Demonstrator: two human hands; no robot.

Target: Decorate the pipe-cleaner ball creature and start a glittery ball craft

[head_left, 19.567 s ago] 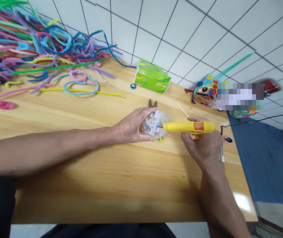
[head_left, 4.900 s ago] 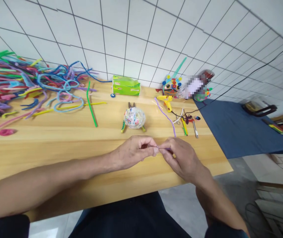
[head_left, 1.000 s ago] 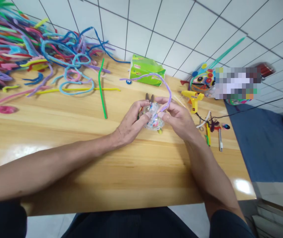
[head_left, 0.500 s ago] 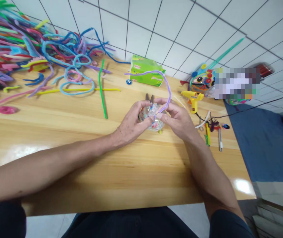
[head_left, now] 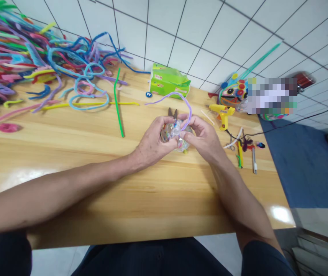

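Observation:
My left hand [head_left: 154, 141] is closed around the left side of a clear, crinkly plastic object [head_left: 170, 130] with small coloured bits in it. Two dark brown pointed pieces [head_left: 173, 113] stick out at its far end, and a small yellow bit [head_left: 185, 151] shows at the near end. Between the thumb and fingers of my right hand [head_left: 205, 137] is a purple pipe cleaner [head_left: 189, 107], its lower end against the plastic. The rest arches up and bends left over the table. My fingers hide part of the plastic object.
Many coloured pipe cleaners [head_left: 37, 57] are heaped at the back left. A green pipe cleaner [head_left: 118, 103] lies nearer me. A green tissue pack [head_left: 168, 82], blue button [head_left: 148, 94], yellow glue gun [head_left: 223, 113] with black cord, scissors [head_left: 232, 147] and a cutter knife [head_left: 254, 161] lie around.
The purple pipe cleaner's arch has dropped lower and shifted slightly left as my right hand turned a little. My left hand keeps its hold on the plastic object.

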